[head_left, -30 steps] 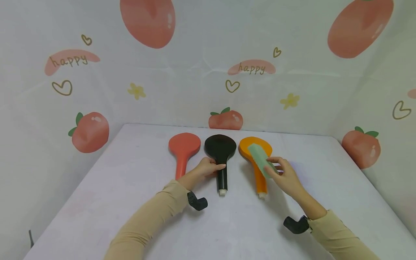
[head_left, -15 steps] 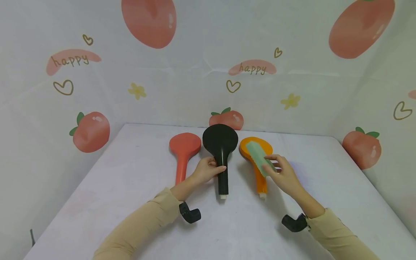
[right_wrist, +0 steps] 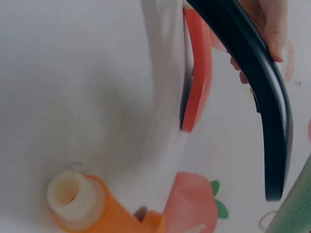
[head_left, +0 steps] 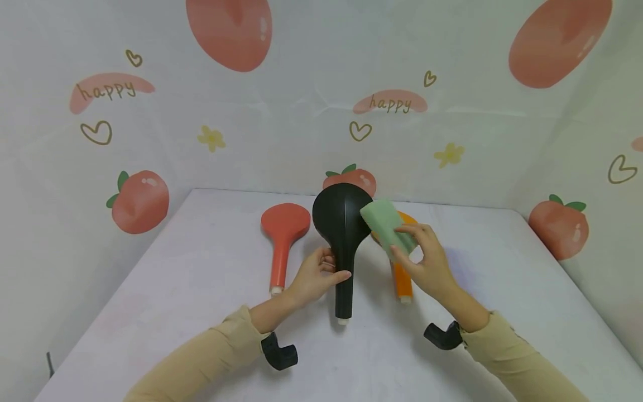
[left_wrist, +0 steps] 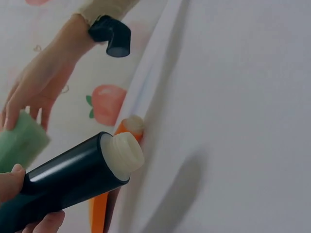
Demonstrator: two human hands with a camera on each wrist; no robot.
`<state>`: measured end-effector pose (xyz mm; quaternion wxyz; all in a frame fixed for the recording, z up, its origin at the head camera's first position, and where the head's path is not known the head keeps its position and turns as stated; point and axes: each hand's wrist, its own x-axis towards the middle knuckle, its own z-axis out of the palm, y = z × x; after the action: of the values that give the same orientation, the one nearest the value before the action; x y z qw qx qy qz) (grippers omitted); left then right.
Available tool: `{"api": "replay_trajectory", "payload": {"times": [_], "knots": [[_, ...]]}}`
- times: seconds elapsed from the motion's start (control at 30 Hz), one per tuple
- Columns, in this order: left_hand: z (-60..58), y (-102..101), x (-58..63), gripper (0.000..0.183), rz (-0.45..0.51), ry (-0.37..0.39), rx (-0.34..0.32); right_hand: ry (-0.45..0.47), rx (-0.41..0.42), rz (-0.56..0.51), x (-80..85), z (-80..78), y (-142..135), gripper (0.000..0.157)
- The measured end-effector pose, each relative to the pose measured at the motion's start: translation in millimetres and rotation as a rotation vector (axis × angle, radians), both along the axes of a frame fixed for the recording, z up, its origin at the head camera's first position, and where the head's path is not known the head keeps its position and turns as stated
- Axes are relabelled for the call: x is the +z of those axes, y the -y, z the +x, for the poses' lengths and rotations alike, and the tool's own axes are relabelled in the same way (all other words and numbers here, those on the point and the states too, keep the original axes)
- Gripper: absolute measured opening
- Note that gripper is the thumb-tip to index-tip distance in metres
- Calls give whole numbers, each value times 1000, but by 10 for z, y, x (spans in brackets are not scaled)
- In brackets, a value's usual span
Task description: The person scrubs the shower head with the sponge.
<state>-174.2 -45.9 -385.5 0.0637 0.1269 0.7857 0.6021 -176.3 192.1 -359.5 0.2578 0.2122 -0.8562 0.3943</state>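
My left hand (head_left: 316, 279) grips the handle of a black shower head (head_left: 344, 215), thumb across the front. The shower head is raised above the table, its round face uppermost and away from me. In the left wrist view, a white threaded end (left_wrist: 129, 151) sticks out of its handle. My right hand (head_left: 428, 263) pinches a pale green sponge (head_left: 383, 222) between thumb and fingers. In the head view the sponge overlaps the right edge of the black head. Behind the sponge lies an orange shower head (head_left: 403, 283), its round part mostly hidden.
A red shower head (head_left: 285, 223) lies on the white table (head_left: 166, 312), left of the black one, its handle end near my left wrist. Behind the table hangs a white backdrop (head_left: 281, 123) printed with fruit. Each wrist wears a black camera mount (head_left: 279, 352).
My left hand has lifted the black shower head off the table and drawn it nearer. My right hand has carried the sponge left, from over the orange shower head to the black one's edge.
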Motion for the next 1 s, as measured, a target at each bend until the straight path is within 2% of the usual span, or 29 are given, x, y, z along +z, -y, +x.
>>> {"api": "replay_trajectory", "payload": {"times": [0.17,0.23,0.3,0.37,0.67,0.8,0.87,1.0], "knots": [[88,13,-6,46,21,-37,-19,-324,83,100,-9,9,171,26],[111,17,-12,46,32,-66,-35,-453,106,152,-24,4,238,30],[131,21,-18,45,36,-94,-56,-540,120,199,-46,0,293,35],[149,25,-24,45,35,-110,-71,-599,130,233,-74,-2,329,35],[199,46,-40,47,48,-139,-100,-630,172,273,-134,9,323,35],[209,51,-37,47,57,-140,-88,-665,152,288,-120,-33,262,33],[215,56,-35,47,61,-125,-74,-651,126,267,-113,-65,215,33],[227,66,-33,46,67,-96,-53,-568,62,175,-112,-121,126,38]]}}
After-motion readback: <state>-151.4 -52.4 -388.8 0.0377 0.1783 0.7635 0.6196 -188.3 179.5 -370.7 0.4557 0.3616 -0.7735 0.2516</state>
